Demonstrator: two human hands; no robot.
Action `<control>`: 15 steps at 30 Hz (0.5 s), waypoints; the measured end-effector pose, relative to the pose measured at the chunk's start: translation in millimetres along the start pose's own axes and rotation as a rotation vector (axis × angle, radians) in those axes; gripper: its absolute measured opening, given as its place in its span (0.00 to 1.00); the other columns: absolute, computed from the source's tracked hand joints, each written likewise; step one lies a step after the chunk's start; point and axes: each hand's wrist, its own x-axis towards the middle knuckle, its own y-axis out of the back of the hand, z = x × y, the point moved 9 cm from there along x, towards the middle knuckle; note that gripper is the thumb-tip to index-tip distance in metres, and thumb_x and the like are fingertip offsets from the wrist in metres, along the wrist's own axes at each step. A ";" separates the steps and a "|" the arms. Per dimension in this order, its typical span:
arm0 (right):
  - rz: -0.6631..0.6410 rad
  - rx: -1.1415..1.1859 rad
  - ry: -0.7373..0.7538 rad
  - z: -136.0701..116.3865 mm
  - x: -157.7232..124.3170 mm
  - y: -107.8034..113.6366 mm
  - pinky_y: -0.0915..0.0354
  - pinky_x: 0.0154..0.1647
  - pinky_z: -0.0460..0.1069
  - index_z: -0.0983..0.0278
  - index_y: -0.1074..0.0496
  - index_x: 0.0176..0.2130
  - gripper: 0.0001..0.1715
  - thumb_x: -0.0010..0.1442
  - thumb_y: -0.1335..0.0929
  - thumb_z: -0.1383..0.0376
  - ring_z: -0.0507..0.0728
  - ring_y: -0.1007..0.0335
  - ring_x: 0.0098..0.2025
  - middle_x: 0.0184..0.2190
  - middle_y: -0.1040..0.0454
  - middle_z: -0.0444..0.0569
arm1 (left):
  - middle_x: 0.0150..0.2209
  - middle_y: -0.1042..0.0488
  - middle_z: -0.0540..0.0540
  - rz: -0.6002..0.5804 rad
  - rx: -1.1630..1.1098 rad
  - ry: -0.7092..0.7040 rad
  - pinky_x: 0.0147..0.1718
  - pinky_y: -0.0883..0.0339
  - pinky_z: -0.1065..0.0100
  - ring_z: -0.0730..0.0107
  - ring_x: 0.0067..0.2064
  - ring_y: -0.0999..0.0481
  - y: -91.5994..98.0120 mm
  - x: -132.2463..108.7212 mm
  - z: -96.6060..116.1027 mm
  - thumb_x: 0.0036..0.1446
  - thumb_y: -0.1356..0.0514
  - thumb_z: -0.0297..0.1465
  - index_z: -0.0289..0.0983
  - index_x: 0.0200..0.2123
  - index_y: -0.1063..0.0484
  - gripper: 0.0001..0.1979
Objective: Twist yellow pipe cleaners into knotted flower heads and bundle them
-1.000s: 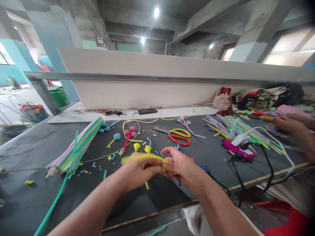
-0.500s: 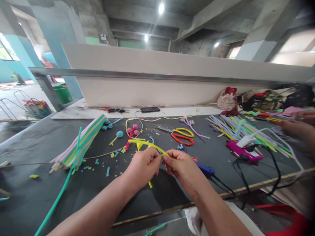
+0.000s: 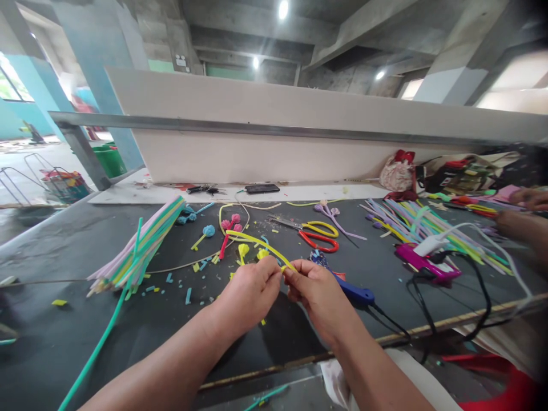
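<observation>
A yellow pipe cleaner point(image 3: 261, 241) arches from my pinched fingers out over the black tabletop. My right hand point(image 3: 312, 294) pinches its near end. Close against it, my left hand point(image 3: 252, 291) is closed at the same spot, its fingertips partly hidden. Just beyond the left hand lie two small yellow buds point(image 3: 243, 252). Behind the arching stem is a pink-red budded sprig point(image 3: 226, 240). Scissors point(image 3: 317, 234) with red and yellow handles lie past my right hand. A blue-handled corded tool point(image 3: 355, 293) rests to its right.
A bundle of pastel pipe cleaners point(image 3: 141, 245) lies left, another point(image 3: 428, 228) right. A magenta power strip point(image 3: 445, 273) with cables sits at the right. A phone point(image 3: 262, 189) lies at the back. Another person's hand point(image 3: 531, 198) works at far right. Coloured offcuts litter the tabletop.
My left hand has turned and shifted slightly down, showing more of the yellow buds behind it. Both hands remain together at the yellow pipe cleaner.
</observation>
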 end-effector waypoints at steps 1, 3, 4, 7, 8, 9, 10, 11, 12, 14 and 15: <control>0.001 -0.013 -0.004 -1.1 0.0 1.1 0.49 0.22 0.46 0.66 0.32 0.25 0.13 0.47 0.29 0.59 0.48 0.45 0.20 0.19 0.36 0.41 | 0.20 0.32 0.53 0.009 -0.028 0.019 0.24 0.46 0.73 0.74 0.23 0.35 2.0 0.9 -1.9 0.57 0.51 0.28 0.39 0.22 0.40 0.11; -0.015 0.005 -0.013 -3.5 0.0 1.5 0.48 0.22 0.46 0.66 0.32 0.24 0.14 0.46 0.28 0.59 0.48 0.46 0.20 0.18 0.38 0.40 | 0.18 0.33 0.54 0.036 -0.085 0.071 0.23 0.45 0.73 0.75 0.21 0.35 6.7 2.7 -8.2 0.56 0.50 0.28 0.39 0.22 0.39 0.10; -0.033 0.035 -0.016 -4.6 0.0 0.5 0.48 0.22 0.46 0.65 0.33 0.23 0.14 0.45 0.27 0.59 0.48 0.47 0.20 0.17 0.39 0.39 | 0.18 0.33 0.54 0.050 -0.107 0.094 0.23 0.45 0.74 0.75 0.20 0.35 9.0 3.4 -11.2 0.56 0.50 0.28 0.39 0.23 0.38 0.10; -0.051 0.091 -0.012 -6.4 0.2 -1.3 0.47 0.22 0.46 0.65 0.33 0.23 0.16 0.45 0.27 0.57 0.48 0.47 0.20 0.17 0.40 0.39 | 0.18 0.33 0.54 0.066 -0.121 0.109 0.22 0.45 0.74 0.76 0.20 0.35 12.3 3.9 -13.8 0.56 0.50 0.29 0.39 0.24 0.38 0.09; -0.039 0.068 -0.003 -6.5 0.5 -0.8 0.47 0.22 0.46 0.65 0.32 0.24 0.16 0.45 0.27 0.57 0.48 0.47 0.20 0.18 0.38 0.39 | 0.18 0.32 0.54 0.060 -0.105 0.093 0.22 0.45 0.74 0.76 0.20 0.35 11.8 3.7 -12.1 0.56 0.50 0.29 0.39 0.23 0.38 0.09; -0.023 0.028 0.008 -6.5 0.7 -0.1 0.47 0.22 0.46 0.66 0.32 0.26 0.16 0.45 0.27 0.56 0.48 0.46 0.20 0.19 0.37 0.40 | 0.19 0.32 0.54 0.058 -0.078 0.072 0.22 0.45 0.74 0.76 0.21 0.35 11.4 3.3 -9.6 0.56 0.50 0.29 0.39 0.23 0.38 0.10; -0.007 -0.019 0.019 -6.3 1.0 0.6 0.48 0.22 0.46 0.66 0.31 0.27 0.16 0.45 0.28 0.56 0.48 0.45 0.20 0.20 0.36 0.40 | 0.19 0.32 0.54 0.057 -0.042 0.046 0.23 0.45 0.74 0.76 0.21 0.35 10.8 2.7 -6.6 0.57 0.50 0.29 0.39 0.23 0.38 0.10; 0.006 -0.066 0.025 -5.6 1.3 1.1 0.49 0.22 0.46 0.66 0.30 0.28 0.16 0.46 0.28 0.56 0.48 0.45 0.20 0.20 0.36 0.40 | 0.20 0.32 0.54 0.052 -0.005 0.018 0.23 0.45 0.74 0.75 0.22 0.35 9.6 2.1 -3.5 0.57 0.50 0.29 0.38 0.23 0.38 0.10; 0.020 -0.105 0.031 -5.1 1.5 1.9 0.49 0.22 0.46 0.66 0.30 0.28 0.15 0.47 0.29 0.57 0.48 0.45 0.20 0.20 0.36 0.40 | 0.20 0.32 0.53 0.046 0.029 -0.008 0.24 0.45 0.73 0.75 0.23 0.35 8.2 1.6 -0.9 0.57 0.50 0.29 0.38 0.23 0.38 0.10; 0.049 -0.184 0.038 -5.1 1.8 4.2 0.50 0.22 0.46 0.66 0.31 0.27 0.13 0.49 0.30 0.58 0.48 0.46 0.20 0.18 0.36 0.40 | 0.21 0.32 0.53 0.019 0.072 -0.039 0.25 0.45 0.73 0.74 0.24 0.34 4.4 1.0 1.8 0.58 0.51 0.29 0.38 0.24 0.39 0.10; 0.059 -0.220 0.045 -5.9 1.9 5.2 0.50 0.22 0.46 0.66 0.31 0.27 0.12 0.50 0.31 0.58 0.48 0.46 0.20 0.18 0.36 0.40 | 0.22 0.32 0.53 0.001 0.081 -0.048 0.25 0.45 0.73 0.74 0.24 0.34 2.3 1.0 2.0 0.58 0.51 0.29 0.38 0.25 0.39 0.10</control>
